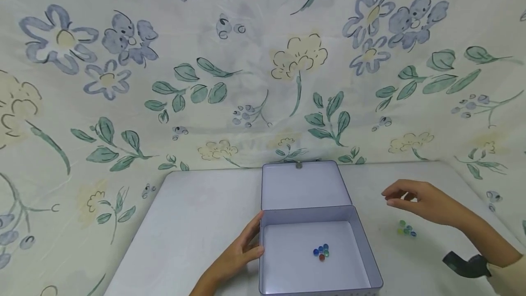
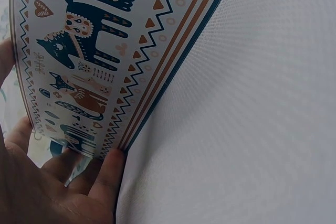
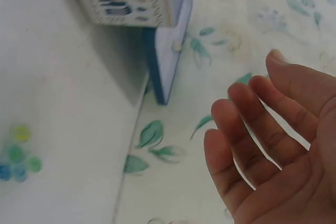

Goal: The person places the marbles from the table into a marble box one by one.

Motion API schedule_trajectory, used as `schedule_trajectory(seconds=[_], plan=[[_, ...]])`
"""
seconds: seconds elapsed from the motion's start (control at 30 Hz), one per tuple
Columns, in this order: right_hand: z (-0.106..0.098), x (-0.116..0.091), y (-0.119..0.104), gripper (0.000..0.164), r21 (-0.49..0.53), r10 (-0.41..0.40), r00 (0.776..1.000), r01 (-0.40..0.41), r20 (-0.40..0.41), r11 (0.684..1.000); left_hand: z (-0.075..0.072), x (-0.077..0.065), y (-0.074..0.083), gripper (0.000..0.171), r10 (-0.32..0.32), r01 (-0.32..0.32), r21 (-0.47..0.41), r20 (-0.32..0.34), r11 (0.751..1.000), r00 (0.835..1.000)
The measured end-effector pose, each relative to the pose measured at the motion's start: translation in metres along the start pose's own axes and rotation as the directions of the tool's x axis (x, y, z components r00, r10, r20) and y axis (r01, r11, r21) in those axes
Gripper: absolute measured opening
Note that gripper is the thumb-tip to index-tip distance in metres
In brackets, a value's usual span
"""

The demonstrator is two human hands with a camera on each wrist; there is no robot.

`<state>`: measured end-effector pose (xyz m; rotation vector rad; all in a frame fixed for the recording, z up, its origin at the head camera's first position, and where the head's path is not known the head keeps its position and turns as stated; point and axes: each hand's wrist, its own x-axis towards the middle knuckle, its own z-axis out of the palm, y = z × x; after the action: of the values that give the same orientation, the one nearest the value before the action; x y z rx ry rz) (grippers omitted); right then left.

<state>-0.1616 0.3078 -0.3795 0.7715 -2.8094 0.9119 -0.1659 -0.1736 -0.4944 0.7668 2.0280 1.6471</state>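
An open, shallow metal tin box [image 1: 314, 282] stands on the white table, its lid [image 1: 304, 188] hinged back. Blue, clear green and reddish-brown glass marbles [image 1: 322, 257] sit in a small cluster inside. My left hand [image 1: 232, 257] rests against the outside of the box's left wall. In the left wrist view, its fingers [image 2: 110, 174] touch the printed wall [image 2: 89, 51], which bears animal patterns. My right hand [image 1: 427, 202] hangs over the table to the right of the box, fingers loosely bent and holding nothing. Green, yellow and blue marbles [image 1: 407, 228] lie on the table below it.
The white table [image 1: 197, 223] meets a floral cloth [image 1: 246, 81] that hangs behind and at both sides. The raised lid stands close to the table's back edge. A dark strap [image 1: 466, 265] shows by the right wrist.
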Motion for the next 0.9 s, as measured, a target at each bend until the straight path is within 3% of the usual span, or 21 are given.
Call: schedule_trajectory(seconds=[0.13, 0.4, 0.9], plan=[[-0.001, -0.021, 0.017, 0.017, -0.016, 0.091, 0.995, -0.092, -0.029, 0.996, 0.000, 0.001, 0.002, 0.079, 0.000, 0.000, 0.006, 0.001, 1.000, 1.000], [0.004, -0.045, 0.038, 0.016, -0.014, 0.173, 0.982, -0.174, -0.071, 0.985, 0.000, 0.000, 0.002, 0.079, -0.008, 0.008, -0.009, 0.000, 1.000, 1.000], [0.050, -0.072, 0.060, 0.020, 0.082, 0.263, 0.965, -0.264, 0.021, 0.961, 0.000, -0.003, -0.001, 0.078, -0.019, 0.019, -0.014, 0.001, 1.000, 1.000]])
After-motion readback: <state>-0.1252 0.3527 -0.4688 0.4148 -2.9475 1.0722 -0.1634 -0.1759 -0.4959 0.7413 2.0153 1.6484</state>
